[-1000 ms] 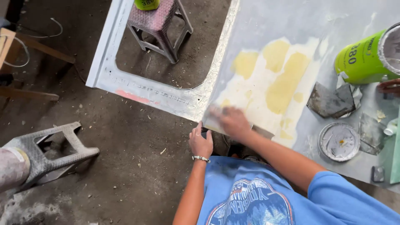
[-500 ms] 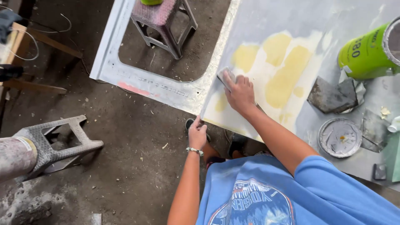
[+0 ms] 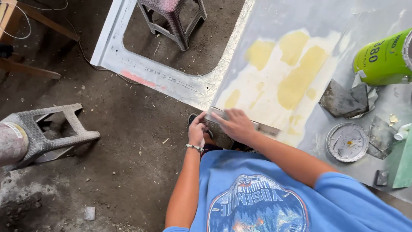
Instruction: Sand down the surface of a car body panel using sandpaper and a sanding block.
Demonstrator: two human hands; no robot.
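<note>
- Here, a person in a blue printed T-shirt (image 3: 257, 202) bends over a large grey sheet-metal panel (image 3: 300, 25) patched with pale yellow filler (image 3: 300, 79), working at its near edge.
- The right hand (image 3: 237, 124) presses flat on a long grey sanding block (image 3: 240, 121); its fingers (image 3: 227, 114) are spread over the top, holding the block down. The left hand (image 3: 197, 131) grips the block's near end at the panel's corner, fingers (image 3: 198, 120) curled close around it.
- Risk, as a judgement: the block sits right at the panel's lip, so a hard push could carry it off the edge and drag the curled fingers along raw sheet metal. Uneven pressure there could also cut through the filler to bare metal.
- Well to the right of the fingers, a bright green cylindrical can (image 3: 382, 58) lies tipped on its side on the panel, its label green with dark markings; it could roll if the panel shakes.
- Below the can, nearer the fingers, lie folded dark grey abrasive sheets (image 3: 343, 99) and a round grey tin lid smeared with filler (image 3: 346, 141).
- Left of the fingers, on the dusty concrete floor (image 3: 107, 172), a grey plastic stool (image 3: 47, 133) lies toppled, a trip hazard; another stool (image 3: 171, 17) stands under the panel's window opening.
</note>
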